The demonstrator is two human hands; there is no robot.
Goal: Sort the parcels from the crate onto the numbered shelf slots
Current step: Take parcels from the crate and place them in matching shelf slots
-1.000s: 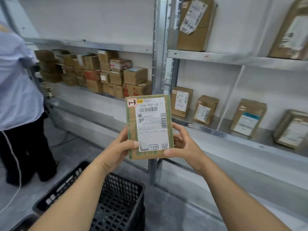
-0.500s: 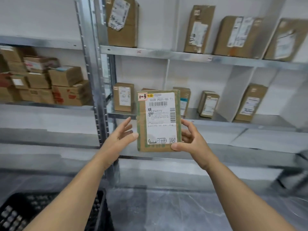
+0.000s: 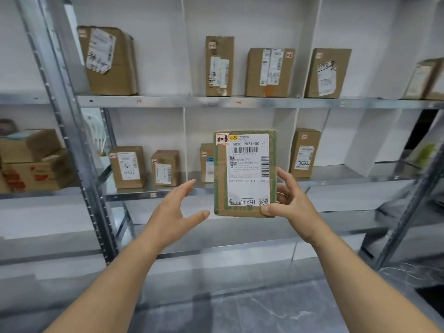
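- Here we go: the parcel (image 3: 245, 174) is up in the air in front of the middle shelf (image 3: 134, 194), upright, label facing me, touching no shelf.
- My right hand (image 3: 293, 203) grips it at the lower right corner, with the thumb (image 3: 268, 209) pressed on the front and the fingers (image 3: 286, 176) wrapped round the right edge.
- My left hand (image 3: 175, 210) is open with its fingers spread. It sits just beside the parcel's left edge and holds nothing.
- My read is that this is the matching step: the parcel is out of the crate and has no slot yet.
- The red-bordered sticker (image 3: 222, 139) in the top corner carries a handwritten mark. It looks like 1-3, but I wouldn't swear to it.
- The next move calls for finding the small tag (image 3: 153, 195) on a shelf lip that matches that mark.
- Then the parcel goes into that bay between the white dividers (image 3: 184, 140), standing on end like its neighbours.
- A one-handed corner grip is thin for that, so I'd bring the left hand in to steady it.
- Hard to make out: the shelf tags are too small to read from here.
- A box (image 3: 207, 164) directly behind my parcel is half covered by it.
- The crate is out of view, and the far right of the racking is blurred and cut off.
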